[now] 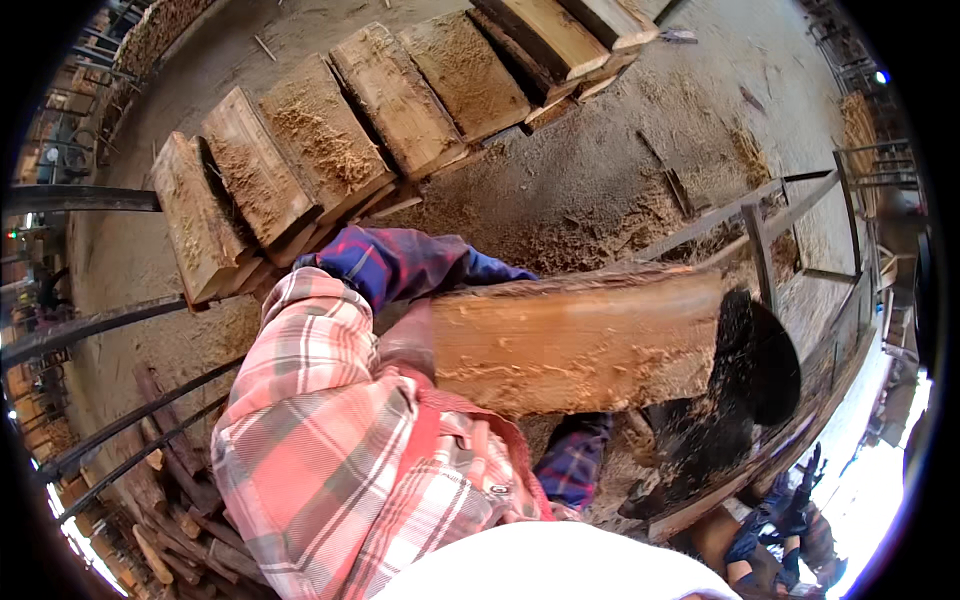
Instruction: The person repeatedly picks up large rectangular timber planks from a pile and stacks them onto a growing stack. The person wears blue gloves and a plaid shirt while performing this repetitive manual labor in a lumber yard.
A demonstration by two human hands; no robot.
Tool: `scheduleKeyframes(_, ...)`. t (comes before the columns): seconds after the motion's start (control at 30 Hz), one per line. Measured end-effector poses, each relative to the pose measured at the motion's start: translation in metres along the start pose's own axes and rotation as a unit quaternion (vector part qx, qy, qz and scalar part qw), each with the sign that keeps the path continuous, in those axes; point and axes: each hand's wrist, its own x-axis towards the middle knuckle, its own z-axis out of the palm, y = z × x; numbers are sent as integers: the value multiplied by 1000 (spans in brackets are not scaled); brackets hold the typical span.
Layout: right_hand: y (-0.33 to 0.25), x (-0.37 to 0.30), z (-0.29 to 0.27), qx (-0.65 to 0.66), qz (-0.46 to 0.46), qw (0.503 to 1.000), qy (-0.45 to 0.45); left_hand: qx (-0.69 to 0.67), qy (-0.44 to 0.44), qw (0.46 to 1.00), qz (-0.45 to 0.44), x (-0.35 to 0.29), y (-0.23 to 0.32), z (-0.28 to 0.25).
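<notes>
A thick wooden slab (570, 345) with a bark-covered far edge and sawdust on its face lies across in front of my body. My left arm, in a blue and red plaid sleeve (400, 262), reaches round its far side; the sleeve ends against the bark edge and my left hand is hidden behind it. On the near side, my right sleeve (573, 460) goes down past the slab's lower edge, and my right hand is hidden beneath it. The slab's left end meets my pink plaid overshirt (310, 430). Neither hand's fingers show.
Several sawdust-covered timber slabs (325, 135) stand in a row beyond me. A dark round disc (775, 362) is beside the slab's right end. Metal rails (755, 250) run at right, with dark bars (130, 430) at left. Split wood (185, 520) is piled lower left.
</notes>
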Motion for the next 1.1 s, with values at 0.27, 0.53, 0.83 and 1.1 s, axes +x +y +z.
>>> scheduleKeyframes(0.27,30,165,206,-91,0,988,-123,-156,162,973,57,-105,42,-102)
scheduleKeyframes(0.53,-18,272,279,-192,-204,918,-280,-324,351,818,320,-37,140,-233)
scheduleKeyframes(0.83,19,-5,-39,-132,18,962,240,-390,453,784,-167,45,36,-58)
scheduleKeyframes(1.1,-33,-178,-304,316,-203,771,515,-130,47,946,-294,141,25,187)
